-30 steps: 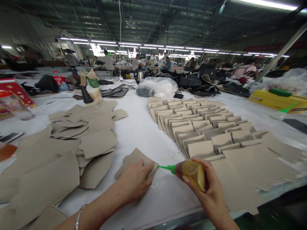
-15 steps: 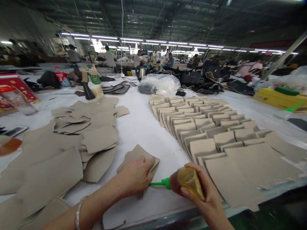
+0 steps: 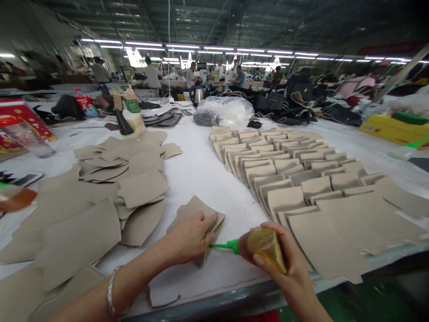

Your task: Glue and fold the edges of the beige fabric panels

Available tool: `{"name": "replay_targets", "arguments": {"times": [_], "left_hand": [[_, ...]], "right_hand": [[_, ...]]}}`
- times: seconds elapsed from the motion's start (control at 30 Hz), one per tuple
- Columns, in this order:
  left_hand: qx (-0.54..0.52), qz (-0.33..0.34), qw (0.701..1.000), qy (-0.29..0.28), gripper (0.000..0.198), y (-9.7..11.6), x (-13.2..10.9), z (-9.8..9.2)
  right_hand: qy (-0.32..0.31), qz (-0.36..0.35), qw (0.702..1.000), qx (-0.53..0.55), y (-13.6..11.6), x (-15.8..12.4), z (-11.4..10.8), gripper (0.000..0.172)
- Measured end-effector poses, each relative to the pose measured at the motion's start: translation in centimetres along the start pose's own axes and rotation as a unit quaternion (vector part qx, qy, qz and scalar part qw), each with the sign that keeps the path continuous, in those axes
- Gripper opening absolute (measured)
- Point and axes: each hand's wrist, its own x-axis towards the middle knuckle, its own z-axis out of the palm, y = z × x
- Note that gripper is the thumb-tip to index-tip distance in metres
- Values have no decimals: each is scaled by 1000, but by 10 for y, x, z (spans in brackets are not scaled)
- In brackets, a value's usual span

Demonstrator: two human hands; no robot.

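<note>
My left hand (image 3: 192, 235), with a bangle at the wrist, grips a flat beige leather-like piece (image 3: 192, 206) on the table. The index finger lies along its right corner, and the other fingers curl over the near edge, which is lifted or folded. In my right hand (image 3: 290, 261) is a squeeze bottle of amber glue-like liquid (image 3: 264, 248), tipped on its side. Its thin green nozzle (image 3: 223, 245) points left, its tip right by my left fingertips at the piece's edge. Whether liquid is flowing out cannot be made out.
Overlapping beige pieces (image 3: 80, 237) are heaped on the left. Curved rows of similar pieces (image 3: 288, 201) stretch along the right. Farther back are a plastic bag (image 3: 228, 112), a kettle (image 3: 197, 95) and a yellow box (image 3: 385, 129). The table edge (image 3: 214, 304) runs close in front.
The whole view has shifted slightly. Both hands keep almost the same pose, with the nozzle tip still at the edge of the beige piece.
</note>
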Motion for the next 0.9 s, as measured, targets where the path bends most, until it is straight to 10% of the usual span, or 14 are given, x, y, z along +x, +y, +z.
{"name": "replay_targets", "arguments": {"times": [0.9], "left_hand": [[16, -29, 999, -7, 50, 4, -2, 1]], "right_hand": [[-60, -67, 996, -15, 1, 2, -9, 45]]}}
